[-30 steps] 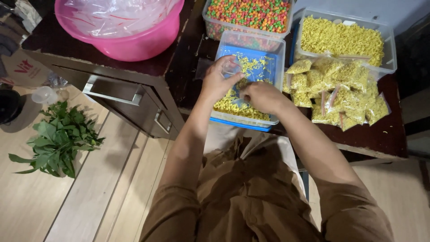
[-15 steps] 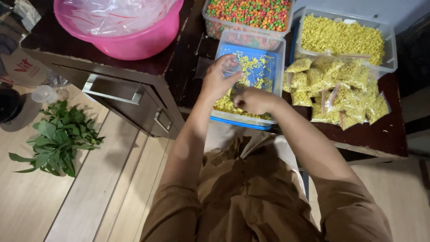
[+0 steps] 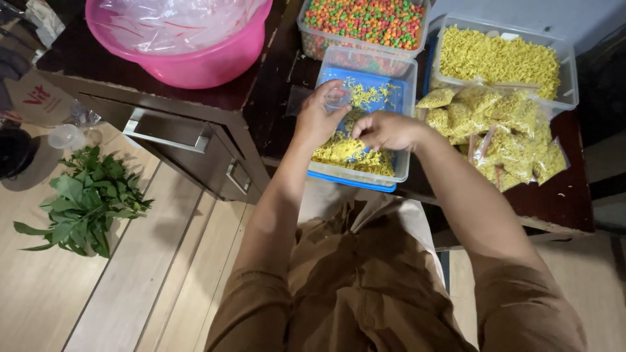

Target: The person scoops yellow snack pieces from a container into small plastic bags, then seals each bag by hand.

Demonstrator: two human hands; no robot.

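A clear container with a blue bottom stands on the dark table, partly filled with yellow snack pieces. My left hand holds a small clear plastic bag open above the container. My right hand hovers over the yellow pieces just right of the bag, fingers pinched together; whether it holds any pieces I cannot tell.
A pile of filled small bags lies right of the container. Behind stand a tub of yellow snack, a tub of coloured balls and a pink basin with plastic bags. Green leaves lie on the floor by a drawer.
My right hand has lifted from the near end of the yellow pieces and moved up toward the bag. The left hand has stayed in place with the bag.
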